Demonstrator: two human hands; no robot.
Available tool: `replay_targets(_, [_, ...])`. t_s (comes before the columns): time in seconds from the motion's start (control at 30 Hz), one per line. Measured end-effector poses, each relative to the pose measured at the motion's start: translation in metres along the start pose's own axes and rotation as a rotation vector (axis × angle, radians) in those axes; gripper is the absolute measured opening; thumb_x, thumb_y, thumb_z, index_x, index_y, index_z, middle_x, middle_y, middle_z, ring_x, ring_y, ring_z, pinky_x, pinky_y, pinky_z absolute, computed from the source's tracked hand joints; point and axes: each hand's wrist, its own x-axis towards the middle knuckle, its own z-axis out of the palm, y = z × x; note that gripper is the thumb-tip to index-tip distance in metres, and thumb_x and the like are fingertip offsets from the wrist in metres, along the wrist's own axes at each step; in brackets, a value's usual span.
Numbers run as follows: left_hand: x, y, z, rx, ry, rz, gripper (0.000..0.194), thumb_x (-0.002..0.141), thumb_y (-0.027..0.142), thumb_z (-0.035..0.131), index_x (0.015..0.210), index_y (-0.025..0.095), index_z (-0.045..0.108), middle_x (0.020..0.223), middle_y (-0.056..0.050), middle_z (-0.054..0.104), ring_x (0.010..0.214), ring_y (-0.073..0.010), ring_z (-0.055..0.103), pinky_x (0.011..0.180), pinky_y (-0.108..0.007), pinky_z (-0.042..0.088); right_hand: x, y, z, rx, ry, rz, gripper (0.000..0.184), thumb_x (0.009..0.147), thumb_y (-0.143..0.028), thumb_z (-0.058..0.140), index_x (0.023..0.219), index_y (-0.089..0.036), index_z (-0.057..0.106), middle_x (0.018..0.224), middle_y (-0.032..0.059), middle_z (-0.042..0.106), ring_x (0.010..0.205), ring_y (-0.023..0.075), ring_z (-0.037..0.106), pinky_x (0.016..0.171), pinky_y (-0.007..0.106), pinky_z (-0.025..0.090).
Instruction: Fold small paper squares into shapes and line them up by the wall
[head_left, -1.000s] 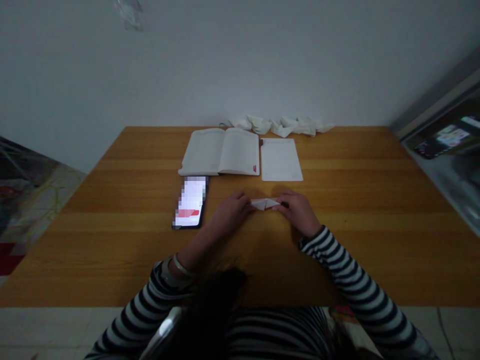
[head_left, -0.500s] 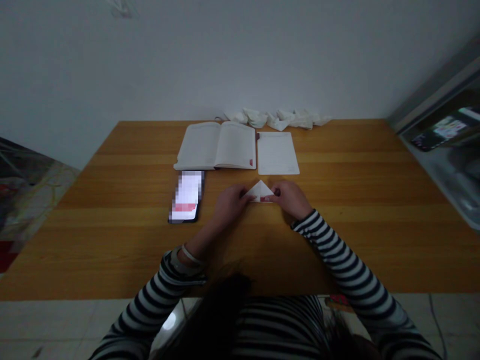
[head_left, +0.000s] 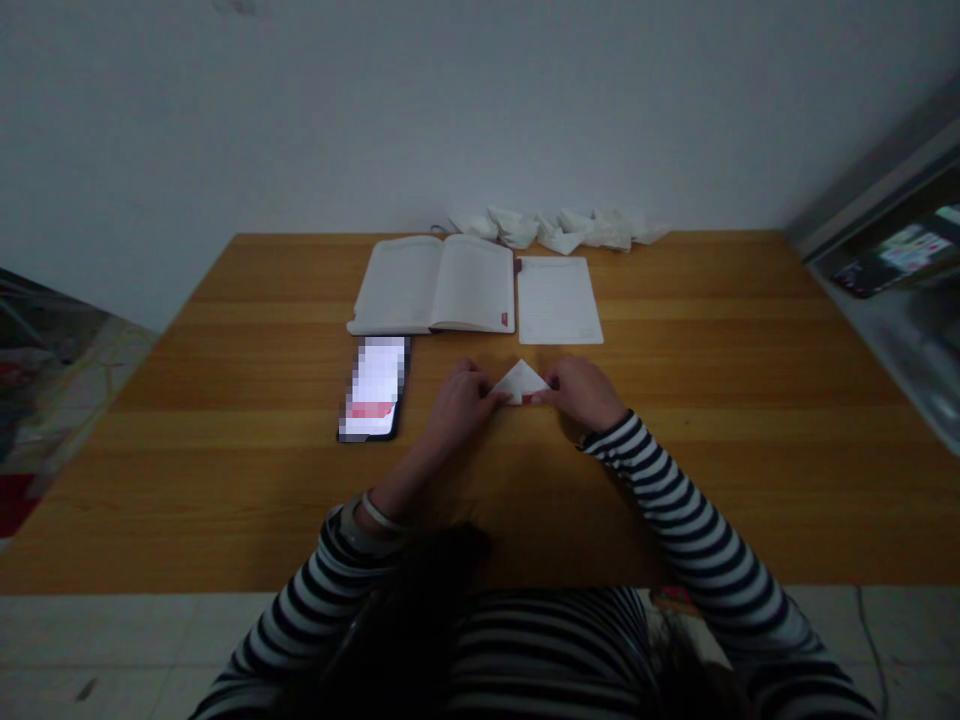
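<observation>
A small sheet of white paper [head_left: 521,379], folded into a triangle with its peak pointing away from me, is held just above or on the table; which of the two I cannot tell. My left hand [head_left: 463,402] pinches its left corner between thumb and fingers. On the opposite corner, my right hand [head_left: 586,391] has the same kind of pinch. A dark red patch shows along the paper's lower edge, close to the right thumb. Parts of both corners are hidden by my fingers.
Beyond my hands lie an open notebook [head_left: 474,285] and a loose white sheet [head_left: 559,302]. A lit phone [head_left: 373,390] rests on the wooden table [head_left: 720,350] at left. Crumpled white tissues [head_left: 559,232] line the wall. Another screen [head_left: 907,245] stands at far right.
The view has shifted slightly, so the things on the table sit a little higher. Both hands keep their hold on the folded paper, which looks nearly the same.
</observation>
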Motion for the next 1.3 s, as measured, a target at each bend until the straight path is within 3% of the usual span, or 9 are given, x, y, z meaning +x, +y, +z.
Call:
replay_targets(0.33, [0.002, 0.002, -0.001, 0.045, -0.008, -0.017, 0.024, 0.083, 0.033, 0.070, 0.067, 0.016, 0.063, 0.088, -0.005, 0.058, 0.074, -0.0175, 0.056, 0.071, -0.033, 0.047, 0.001, -0.002, 0.002, -0.114, -0.008, -0.019, 0.038, 0.084, -0.053, 0.073, 0.073, -0.017, 0.069, 0.071, 0.0046, 0.062, 0.067, 0.0190, 0.053, 0.056, 0.031, 0.026])
replay_targets(0.5, [-0.001, 0.001, 0.000, 0.041, -0.006, 0.000, 0.025, 0.086, 0.033, 0.067, 0.069, 0.016, 0.061, 0.089, -0.006, 0.057, 0.075, -0.0180, 0.056, 0.072, -0.034, 0.049, -0.001, -0.005, 0.002, -0.174, 0.023, -0.025, 0.034, 0.086, -0.051, 0.072, 0.082, -0.017, 0.069, 0.082, 0.0072, 0.066, 0.076, 0.0223, 0.058, 0.059, 0.031, 0.031])
replay_targets(0.6, [-0.003, 0.001, 0.003, 0.042, 0.033, 0.023, 0.015, 0.087, 0.030, 0.067, 0.089, 0.015, 0.065, 0.096, -0.007, 0.060, 0.080, -0.0198, 0.060, 0.075, -0.036, 0.053, -0.003, -0.007, 0.001, -0.195, 0.001, -0.041, 0.033, 0.089, -0.050, 0.069, 0.087, -0.017, 0.069, 0.086, 0.0088, 0.068, 0.081, 0.0243, 0.060, 0.062, 0.032, 0.035])
replay_targets(0.7, [-0.007, 0.003, 0.007, 0.092, 0.104, 0.136, 0.037, 0.090, 0.021, 0.063, 0.127, 0.018, 0.057, 0.126, -0.013, 0.058, 0.100, -0.0239, 0.064, 0.087, -0.043, 0.055, -0.005, -0.010, -0.002, -0.212, -0.024, -0.043, 0.032, 0.091, -0.047, 0.067, 0.094, -0.015, 0.070, 0.091, 0.0114, 0.069, 0.086, 0.0264, 0.062, 0.066, 0.033, 0.039])
replay_targets(0.77, [-0.011, 0.006, 0.011, 0.208, 0.109, 0.301, 0.037, 0.094, 0.018, 0.057, 0.131, 0.022, 0.056, 0.147, -0.015, 0.047, 0.123, -0.0290, 0.057, 0.103, -0.051, 0.048, -0.005, -0.012, -0.003, -0.223, -0.037, -0.033, 0.031, 0.092, -0.045, 0.066, 0.098, -0.015, 0.069, 0.096, 0.0131, 0.070, 0.090, 0.0277, 0.063, 0.070, 0.034, 0.041])
replay_targets(0.87, [-0.017, 0.007, 0.019, 0.344, -0.007, 0.532, 0.035, 0.099, 0.013, 0.043, 0.131, 0.019, 0.056, 0.155, -0.014, 0.044, 0.145, -0.0288, 0.038, 0.121, -0.054, 0.029, -0.004, -0.012, -0.002, -0.215, -0.043, -0.037, 0.029, 0.092, -0.043, 0.066, 0.098, -0.015, 0.069, 0.098, 0.0137, 0.070, 0.092, 0.0284, 0.063, 0.071, 0.035, 0.042])
replay_targets(1.0, [-0.024, -0.001, 0.029, 0.329, -0.154, 0.551, 0.050, 0.098, 0.007, 0.033, 0.148, 0.009, 0.037, 0.158, -0.020, 0.039, 0.152, -0.0241, 0.026, 0.122, -0.046, 0.032, -0.002, -0.003, 0.004, -0.077, 0.025, -0.077, 0.023, 0.086, -0.036, 0.074, 0.093, -0.015, 0.067, 0.090, 0.0103, 0.070, 0.086, 0.0256, 0.063, 0.069, 0.032, 0.042])
replay_targets(1.17, [-0.026, -0.011, 0.029, 0.240, -0.205, 0.574, 0.066, 0.091, 0.006, 0.039, 0.155, 0.012, 0.025, 0.164, -0.019, 0.025, 0.155, -0.0237, 0.009, 0.124, -0.048, 0.026, -0.013, 0.027, 0.008, 0.405, 0.165, -0.034, 0.002, 0.085, -0.018, 0.067, 0.084, -0.017, 0.066, 0.073, 0.0022, 0.069, 0.068, 0.0173, 0.063, 0.064, 0.028, 0.044])
replay_targets(1.3, [-0.026, -0.009, 0.025, 0.228, -0.242, 0.581, 0.068, 0.090, 0.011, 0.041, 0.156, 0.008, 0.022, 0.165, -0.021, 0.018, 0.155, -0.0252, 0.003, 0.125, -0.048, 0.023, -0.024, 0.045, 0.004, 0.454, 0.269, 0.055, 0.011, 0.086, -0.021, 0.064, 0.079, -0.016, 0.071, 0.077, 0.0048, 0.073, 0.071, 0.0181, 0.066, 0.068, 0.029, 0.046])
